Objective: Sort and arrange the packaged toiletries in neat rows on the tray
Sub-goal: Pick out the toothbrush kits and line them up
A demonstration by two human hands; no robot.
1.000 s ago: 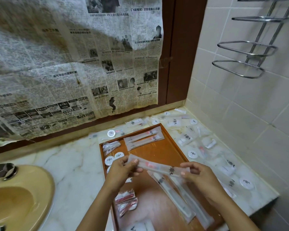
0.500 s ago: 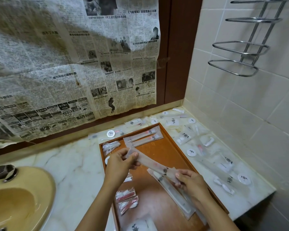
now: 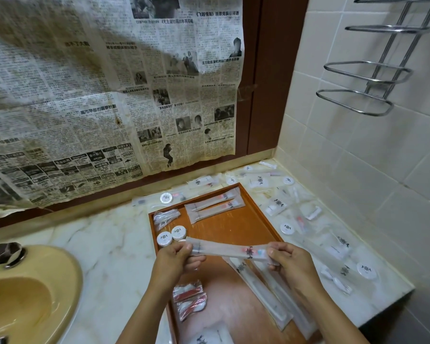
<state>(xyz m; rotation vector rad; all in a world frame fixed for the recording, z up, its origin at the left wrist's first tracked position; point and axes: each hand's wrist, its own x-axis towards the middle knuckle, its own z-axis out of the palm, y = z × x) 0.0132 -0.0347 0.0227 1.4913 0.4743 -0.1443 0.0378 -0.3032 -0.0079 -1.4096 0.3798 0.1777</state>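
Here, a pale veined marble counter (image 3: pixel 114 247) in a tiled bathroom corner, with a yellowish sink (image 3: pixel 23 301) at near left and a metal plug knob (image 3: pixel 6 253) on its rim. Behind, yellowed newspaper (image 3: pixel 109 95) hanging over the far wall beside a dark brown frame (image 3: pixel 271 75); on the right tiled wall, a chrome rack (image 3: pixel 372 70).

In the middle, a brown wooden tray (image 3: pixel 236 224), long side running near to far. At its far end two long sachets (image 3: pixel 214 206) side by side; at far left a clear crinkled packet (image 3: pixel 165 218), then two round white tins (image 3: pixel 171 236) touching each other. Along the near left edge, red-and-white packets (image 3: pixel 190 301); on the near right, more long sleeves (image 3: pixel 271 294) lying diagonally, overhanging the tray's right rim.

Above the tray's middle, a long frosted toothbrush packet (image 3: pixel 229 250), stretched roughly level between both hands. Left hand (image 3: pixel 174 261) curled, pinching the packet's left end between thumb and fingers. Right hand (image 3: pixel 292 265) likewise curled, thumb on top, gripping the right end.

To the right of the tray, up to the tiled wall, loose wrapped toiletries (image 3: pixel 308 219) scattered on the counter, touching or overlapping in places. Bare tray wood just beyond the held packet. Counter's right end dropping off near the right forearm.
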